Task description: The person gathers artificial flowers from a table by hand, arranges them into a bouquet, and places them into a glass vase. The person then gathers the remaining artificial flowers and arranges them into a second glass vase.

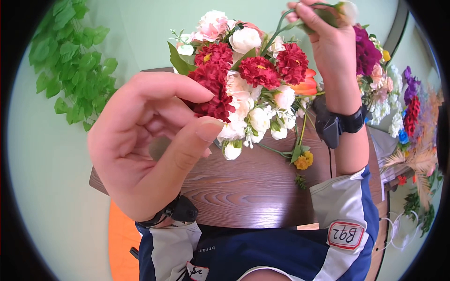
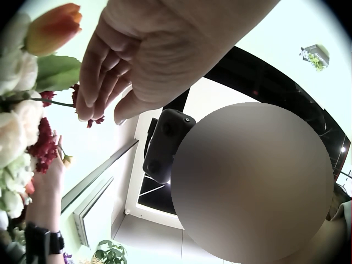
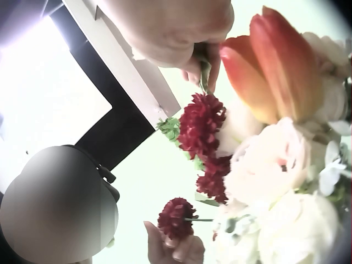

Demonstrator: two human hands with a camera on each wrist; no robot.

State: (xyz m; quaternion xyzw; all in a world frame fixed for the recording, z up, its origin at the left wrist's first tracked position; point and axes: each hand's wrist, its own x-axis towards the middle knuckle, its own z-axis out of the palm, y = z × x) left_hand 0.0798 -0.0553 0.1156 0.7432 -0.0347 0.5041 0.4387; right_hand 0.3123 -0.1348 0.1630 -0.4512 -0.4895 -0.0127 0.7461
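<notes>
A mixed bouquet of artificial flowers, with white roses (image 1: 244, 40) and red blooms, stands over the wooden table. My left hand (image 1: 126, 122) reaches in from the left, its thumb and forefinger curled about a red flower (image 1: 212, 89) on the bouquet's near left side. From the right wrist view, that red flower (image 3: 176, 218) sits at the left fingertips on a thin stem. Raised at the upper right, my right hand (image 1: 333, 47) pinches a bending green stem (image 1: 277, 30) with a white bud (image 1: 347, 12) at its end. An orange tulip (image 3: 275, 66) is beside the right wrist.
Yellow blossoms (image 1: 303, 160) hang over the dark wooden table (image 1: 234, 192). Green leafy vines (image 1: 75, 61) cover the wall at left. More flowers, including a purple bloom (image 1: 366, 50) and dried tan fronds (image 1: 412, 164), stand at the right.
</notes>
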